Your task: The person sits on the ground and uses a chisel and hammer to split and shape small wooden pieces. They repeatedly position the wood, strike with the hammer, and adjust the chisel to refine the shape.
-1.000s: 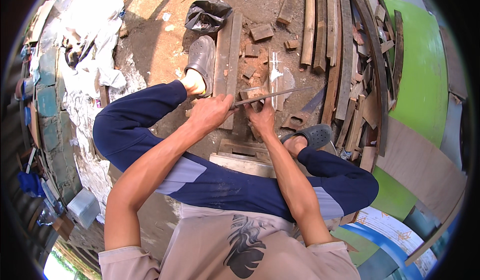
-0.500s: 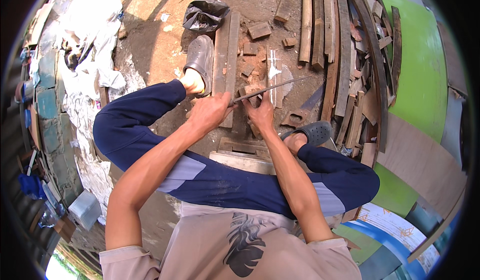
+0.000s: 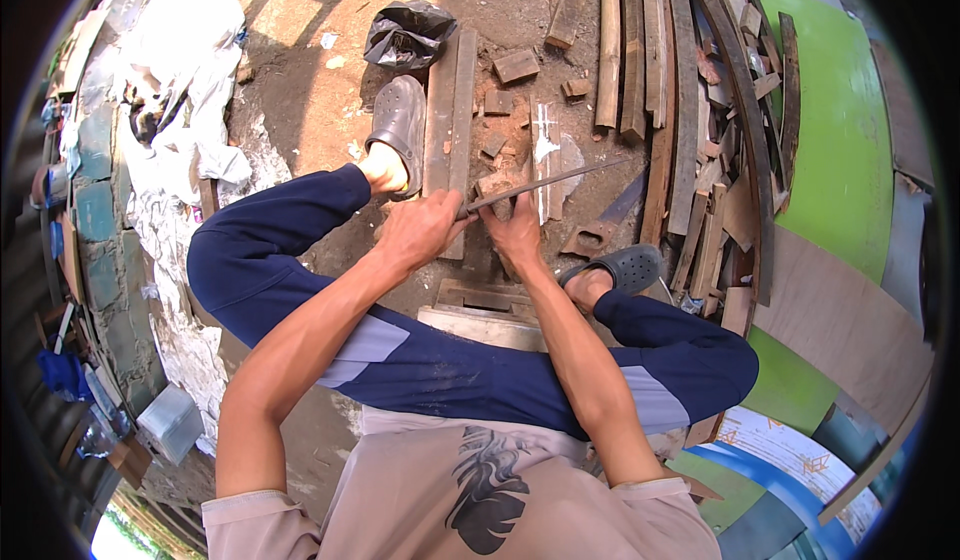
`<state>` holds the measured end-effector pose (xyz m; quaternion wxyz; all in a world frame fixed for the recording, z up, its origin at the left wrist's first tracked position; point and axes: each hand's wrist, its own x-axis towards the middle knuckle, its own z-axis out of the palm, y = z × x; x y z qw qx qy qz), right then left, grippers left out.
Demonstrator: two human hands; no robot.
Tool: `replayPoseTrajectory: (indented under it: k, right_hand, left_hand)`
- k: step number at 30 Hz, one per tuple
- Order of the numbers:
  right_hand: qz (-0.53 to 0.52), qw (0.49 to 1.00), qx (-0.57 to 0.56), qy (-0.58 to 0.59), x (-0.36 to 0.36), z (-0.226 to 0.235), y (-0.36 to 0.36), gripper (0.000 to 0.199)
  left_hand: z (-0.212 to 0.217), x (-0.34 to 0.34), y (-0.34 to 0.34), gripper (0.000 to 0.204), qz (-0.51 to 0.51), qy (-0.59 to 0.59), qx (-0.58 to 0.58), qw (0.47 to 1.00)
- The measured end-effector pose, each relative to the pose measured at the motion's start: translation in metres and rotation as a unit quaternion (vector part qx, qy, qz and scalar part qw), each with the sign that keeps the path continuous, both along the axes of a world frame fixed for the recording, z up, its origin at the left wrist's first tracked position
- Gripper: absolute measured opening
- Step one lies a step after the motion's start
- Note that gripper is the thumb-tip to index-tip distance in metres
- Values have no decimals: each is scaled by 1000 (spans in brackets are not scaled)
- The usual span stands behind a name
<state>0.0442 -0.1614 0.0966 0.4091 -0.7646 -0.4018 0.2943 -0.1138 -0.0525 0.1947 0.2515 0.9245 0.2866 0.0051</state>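
Small wood block [image 3: 497, 186]: on bare dirt ground [image 3: 330, 110], just right of a flat plank [image 3: 450, 110]. Right hand [image 3: 518, 232] curls its fingers against it. Long blade [image 3: 545, 185]: handle enclosed by the left hand [image 3: 420, 228], fingers wrapped tight, edge resting on the block. Beyond the plank: black bag [image 3: 405, 32]. Right of it: stacked timber offcuts [image 3: 690, 110], green board [image 3: 840, 140].

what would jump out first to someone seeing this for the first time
At the centre, the left hand grips a long metal blade over a small wood block that the right hand steadies. To the right lies a heap of wooden slats beside a curved green panel.
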Motion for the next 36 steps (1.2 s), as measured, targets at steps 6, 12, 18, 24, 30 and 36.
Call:
replayPoseTrajectory:
  k: [6, 12, 18, 24, 30, 36]
  right_hand:
    - [-11, 1000, -29, 7, 3, 0, -2, 76]
    - [-11, 999, -36, 27, 3, 9, 2, 72]
    - [-13, 1000, -20, 10, 4, 4, 2, 71]
    - [-13, 1000, -21, -5, 3, 9, 2, 71]
    - [-12, 999, -34, 5, 3, 9, 3, 71]
    - [1, 996, -86, 19, 10, 18, 0, 71]
  left_hand:
    - [1, 0, 4, 35, 31, -13, 8, 999]
    - [0, -2, 5, 36, 38, -5, -3, 999]
    - [-1, -1, 5, 36, 31, 5, -8, 999]
    - [2, 0, 6, 36, 23, 12, -1, 1000]
    - [-6, -2, 13, 37, -2, -3, 16, 1000]
    - [-7, 0, 10, 37, 5, 12, 1, 1000]
